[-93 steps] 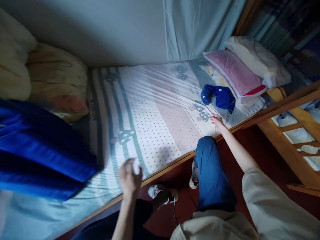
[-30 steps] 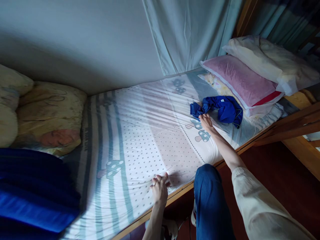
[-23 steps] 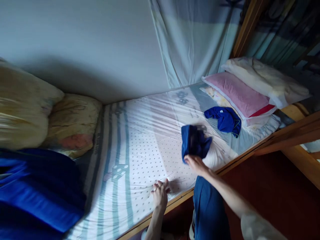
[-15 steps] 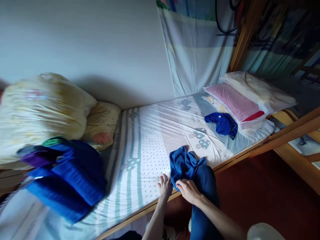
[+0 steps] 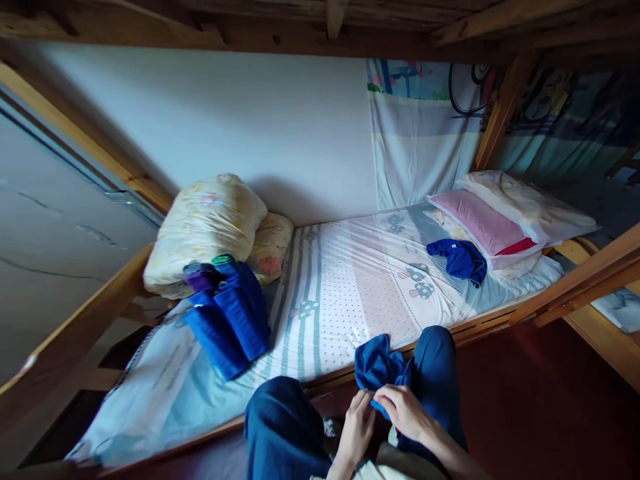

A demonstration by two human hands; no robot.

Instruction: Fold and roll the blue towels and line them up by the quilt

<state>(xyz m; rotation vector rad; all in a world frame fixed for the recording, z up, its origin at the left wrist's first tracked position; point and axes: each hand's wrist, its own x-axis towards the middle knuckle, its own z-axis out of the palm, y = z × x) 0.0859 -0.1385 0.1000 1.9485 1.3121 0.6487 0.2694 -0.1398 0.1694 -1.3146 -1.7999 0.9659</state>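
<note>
A crumpled blue cloth [image 5: 379, 362] hangs at the bed's front edge, between my knees and partly against the right one. My left hand [image 5: 359, 421] has its fingers closed at the cloth's lower left part. Beside it my right hand [image 5: 400, 408] pinches the lower end of the same cloth, close to the left fingers. Another dark blue garment [image 5: 460, 260] lies crumpled on the bed near the pillows. Folded blue clothes [image 5: 227, 320] lie at the left, with purple and green rolled pieces [image 5: 203, 278] at their back end.
The bed sheet [image 5: 340, 293] has stripes, dots and mushrooms. A yellow bundle [image 5: 210, 220] sits at the left, and a pink pillow [image 5: 480, 217] lies at the right under a pale one. Wooden beams [image 5: 300, 43] run overhead. My knees are at the bed's front rail.
The view has widened and tilted up. My hands and the blue cloth have come closer to my body, off the bed. My left hand, earlier spread on the sheet, now grips the cloth.
</note>
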